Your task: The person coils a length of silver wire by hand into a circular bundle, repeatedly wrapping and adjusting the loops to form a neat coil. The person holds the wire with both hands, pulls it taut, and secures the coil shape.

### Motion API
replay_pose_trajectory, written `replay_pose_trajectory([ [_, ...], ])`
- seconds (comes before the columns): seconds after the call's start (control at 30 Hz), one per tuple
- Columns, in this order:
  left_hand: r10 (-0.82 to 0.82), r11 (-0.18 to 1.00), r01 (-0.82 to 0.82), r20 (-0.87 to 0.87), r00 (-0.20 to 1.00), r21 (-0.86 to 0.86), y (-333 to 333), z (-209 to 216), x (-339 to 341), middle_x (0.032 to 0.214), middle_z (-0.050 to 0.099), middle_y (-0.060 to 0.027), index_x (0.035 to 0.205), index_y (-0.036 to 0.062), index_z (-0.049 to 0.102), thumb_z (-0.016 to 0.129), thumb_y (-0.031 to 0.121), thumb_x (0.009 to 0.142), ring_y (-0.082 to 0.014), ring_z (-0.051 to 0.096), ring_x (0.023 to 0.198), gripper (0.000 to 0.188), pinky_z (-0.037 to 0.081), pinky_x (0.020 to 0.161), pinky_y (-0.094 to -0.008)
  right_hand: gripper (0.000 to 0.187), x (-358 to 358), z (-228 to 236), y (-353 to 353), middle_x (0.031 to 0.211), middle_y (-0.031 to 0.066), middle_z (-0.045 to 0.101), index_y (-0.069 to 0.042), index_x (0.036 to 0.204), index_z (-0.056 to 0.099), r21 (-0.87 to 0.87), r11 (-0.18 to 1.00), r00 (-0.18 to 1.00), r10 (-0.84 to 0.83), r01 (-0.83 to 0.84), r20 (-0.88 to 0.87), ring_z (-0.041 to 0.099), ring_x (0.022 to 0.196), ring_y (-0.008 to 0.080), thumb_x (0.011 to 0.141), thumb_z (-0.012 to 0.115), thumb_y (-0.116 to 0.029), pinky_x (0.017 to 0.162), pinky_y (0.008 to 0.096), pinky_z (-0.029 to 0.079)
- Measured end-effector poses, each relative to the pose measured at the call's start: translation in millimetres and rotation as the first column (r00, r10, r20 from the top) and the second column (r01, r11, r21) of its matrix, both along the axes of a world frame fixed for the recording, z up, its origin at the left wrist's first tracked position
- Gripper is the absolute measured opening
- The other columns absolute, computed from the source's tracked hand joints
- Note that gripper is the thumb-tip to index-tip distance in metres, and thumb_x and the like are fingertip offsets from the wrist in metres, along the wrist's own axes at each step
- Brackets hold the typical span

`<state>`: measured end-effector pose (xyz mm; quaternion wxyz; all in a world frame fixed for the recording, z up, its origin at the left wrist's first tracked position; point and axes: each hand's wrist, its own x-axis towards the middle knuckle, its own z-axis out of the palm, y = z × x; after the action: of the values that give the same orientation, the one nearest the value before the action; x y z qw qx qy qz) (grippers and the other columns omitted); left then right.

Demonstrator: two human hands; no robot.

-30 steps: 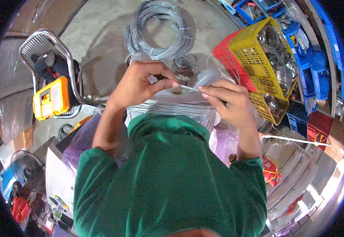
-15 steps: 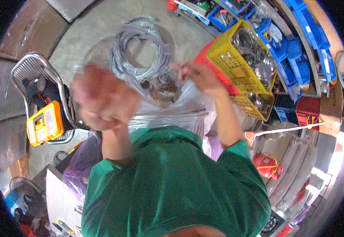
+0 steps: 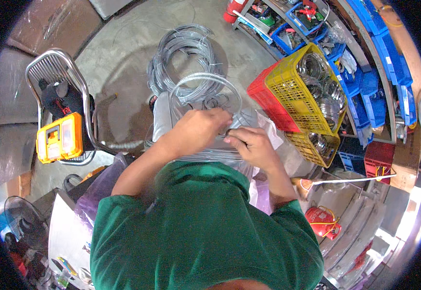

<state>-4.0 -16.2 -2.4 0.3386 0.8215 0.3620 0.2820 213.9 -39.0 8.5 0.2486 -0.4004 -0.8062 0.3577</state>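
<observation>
Wire loop (image 3: 205, 75) arched toward twelve o'clock from the two hands, just ahead of the green shirt (image 3: 205, 227). I saw the left hand (image 3: 201, 126) curled tight on it; the right hand (image 3: 253, 145) pinched it close beside, though I couldn't make out the ends. Beyond, at twelve, a larger grey coil (image 3: 159, 72) lay on the floor (image 3: 123, 53). At two stood a yellow crate (image 3: 295, 92) of metal rings (image 3: 328, 113), with blue bins (image 3: 374, 104) farther out.

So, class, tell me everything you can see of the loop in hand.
The loop is grey and metallic-looking, with what seem to be twisted strands. Roughly round, it extends beyond the left hand and right hand, partly overlapping the coil in view. Both hands seem to pinch its near side, where any join is hidden.
</observation>
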Motion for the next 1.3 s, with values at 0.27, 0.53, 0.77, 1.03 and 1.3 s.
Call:
replay_pose_trajectory([
  [0.27,0.005,0.996,-0.011,-0.074,0.997,-0.085,-6.3,0.4,-0.5,0.089,0.065,-0.0208,0.102,0.0016,0.058,0.059,0.017,0.092,-0.0425,0.065,0.085,0.018,0.051,0.072,-0.0527,0.018,16.7,19.1,19.5,0.08,0.008,0.069,-0.007,0.091,0.073,0.174,0.985,0.982,-0.031,-0.002,0.187,0.067,0.069,0.0273,0.086,0.074,-0.024,0.062,0.0377,0.052],
  [0.53,0.027,0.994,-0.04,-0.13,0.991,-0.102,-10.5,4.3,-9.1,0.077,0.062,-0.0232,0.092,0.0014,0.055,0.053,0.022,0.098,-0.0446,0.063,0.076,0.022,0.048,0.068,-0.0553,0.017,28.0,30.5,30.4,0.072,0.0112,0.061,0.001,0.088,0.07,0.244,0.969,0.984,-0.075,0.034,0.16,0.058,0.06,0.0253,0.079,0.079,-0.01,0.055,0.0352,0.044],
  [0.77,0.026,0.99,-0.028,-0.02,0.999,-0.141,-19.5,-1.7,-9.4,0.076,0.06,-0.0225,0.089,0.0004,0.054,0.049,0.02,0.099,-0.0444,0.062,0.077,0.023,0.047,0.068,-0.0546,0.016,33.2,44.2,49.7,0.071,0.0107,0.061,0.001,0.086,0.07,0.258,0.965,0.985,-0.093,0.053,0.146,0.057,0.059,0.0243,0.079,0.079,-0.011,0.055,0.0348,0.044],
  [1.03,0.087,0.969,-0.067,0.073,0.994,-0.238,-25.8,5.3,6.1,0.076,0.058,-0.0233,0.087,-0.0011,0.054,0.047,0.022,0.101,-0.0464,0.06,0.078,0.028,0.044,0.069,-0.0547,0.017,34.2,49.9,53.1,0.068,0.0101,0.058,0.001,0.087,0.07,0.267,0.963,0.991,-0.061,0.027,0.118,0.055,0.058,0.0234,0.078,0.08,-0.009,0.054,0.0346,0.042],
  [1.3,0.112,0.901,0.028,0.293,0.949,-0.434,-26.5,10.3,18.3,0.07,0.056,-0.0131,0.08,0.0011,0.054,0.041,0.032,0.106,-0.0327,0.056,0.065,0.043,0.043,0.064,-0.0432,0.021,37.7,73.0,76.5,0.071,0.0098,0.058,-0.002,0.091,0.072,0.297,0.946,0.988,0.096,-0.129,0.123,0.055,0.06,0.0242,0.077,0.08,-0.016,0.055,0.0343,0.043],
])
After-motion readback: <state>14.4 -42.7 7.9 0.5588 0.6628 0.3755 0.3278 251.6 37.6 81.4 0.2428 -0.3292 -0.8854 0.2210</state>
